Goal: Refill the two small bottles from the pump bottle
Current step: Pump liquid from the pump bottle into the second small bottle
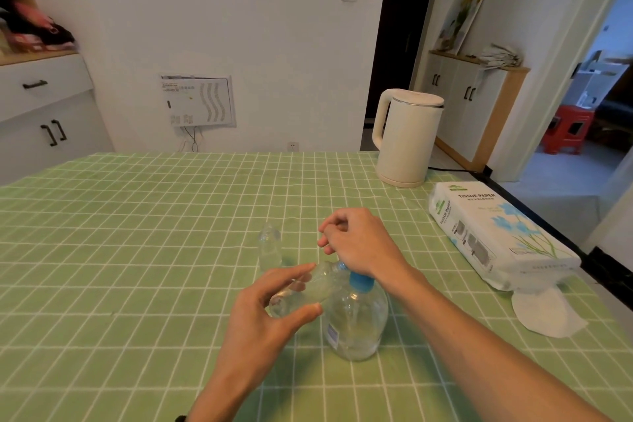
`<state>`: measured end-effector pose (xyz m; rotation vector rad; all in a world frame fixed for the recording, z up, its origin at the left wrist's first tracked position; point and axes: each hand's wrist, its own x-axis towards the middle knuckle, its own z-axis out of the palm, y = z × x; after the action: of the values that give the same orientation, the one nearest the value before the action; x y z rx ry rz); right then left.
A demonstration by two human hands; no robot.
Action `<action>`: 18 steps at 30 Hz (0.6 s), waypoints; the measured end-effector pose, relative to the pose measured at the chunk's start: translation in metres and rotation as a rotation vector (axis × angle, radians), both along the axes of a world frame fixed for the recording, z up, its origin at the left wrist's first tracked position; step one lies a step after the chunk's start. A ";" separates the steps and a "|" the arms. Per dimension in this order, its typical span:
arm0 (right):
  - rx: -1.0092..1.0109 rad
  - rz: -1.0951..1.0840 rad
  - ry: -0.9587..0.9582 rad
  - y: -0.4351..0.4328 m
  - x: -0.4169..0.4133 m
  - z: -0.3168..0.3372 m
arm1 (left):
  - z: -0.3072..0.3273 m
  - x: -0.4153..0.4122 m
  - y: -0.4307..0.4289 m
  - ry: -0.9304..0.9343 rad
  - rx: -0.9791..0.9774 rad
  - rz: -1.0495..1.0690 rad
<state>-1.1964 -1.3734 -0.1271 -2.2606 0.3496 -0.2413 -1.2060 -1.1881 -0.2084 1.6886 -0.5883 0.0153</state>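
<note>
**Position of parts.** The left hand (270,312), lower centre of the frame, grasps a small bottle (301,291) between thumb and fingers (294,274). The bottle lies nearly level, its mouth turned toward the spout of the pump bottle (356,319). The pump bottle stands upright on the bench (137,250), just right of the left hand. The right hand (359,243) rests on the pump head and hides it. Its fingers are curled; whether they enclose anything cannot be told.

**Likely faults.**
- Mouth and spout appear close, but their alignment is hidden under the right hand. If they are offset, a pump stroke probably sends liquid onto the cloth or the left hand.
- The small bottle is almost horizontal. Liquid may run back out of the mouth as the level rises.
- Pressure is applied off-centre and no hand steadies the pump bottle. It could tip toward the left hand.
- The grasp on the small bottle is light. A wet wall may slip.

**Surroundings.** The second small bottle (270,247) stands upright just beyond the left hand, apart from both hands. It could be knocked over by a sideways move. A loose tissue (544,312) and a tissue pack (493,226) lie at the right edge, well clear. A kettle (404,137) stands at the far right corner, away from the work.
</note>
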 end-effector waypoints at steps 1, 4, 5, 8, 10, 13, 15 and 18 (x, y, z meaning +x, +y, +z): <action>-0.001 0.008 0.004 0.000 0.001 0.002 | 0.001 0.000 0.000 -0.006 -0.006 0.001; -0.035 0.026 -0.002 -0.001 0.004 0.007 | 0.003 0.003 0.001 -0.037 0.001 0.011; -0.041 0.030 -0.005 -0.001 0.004 0.007 | 0.003 0.004 0.001 -0.045 0.006 0.015; 0.004 0.029 -0.013 -0.003 0.005 0.003 | 0.003 0.004 0.002 -0.054 0.009 0.012; 0.039 0.027 -0.018 -0.004 0.005 -0.001 | 0.002 0.005 0.002 -0.053 0.010 0.012; 0.062 0.020 -0.007 -0.004 0.004 -0.008 | -0.001 0.005 0.002 -0.045 0.010 0.009; 0.065 0.011 -0.011 -0.004 0.004 -0.009 | -0.001 0.004 0.002 -0.030 0.012 0.007; 0.062 0.003 -0.024 -0.003 0.004 -0.008 | -0.001 0.002 0.002 -0.016 0.008 0.012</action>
<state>-1.1927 -1.3766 -0.1353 -2.1958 0.3372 -0.2522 -1.2042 -1.1866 -0.2090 1.7010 -0.5916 0.0353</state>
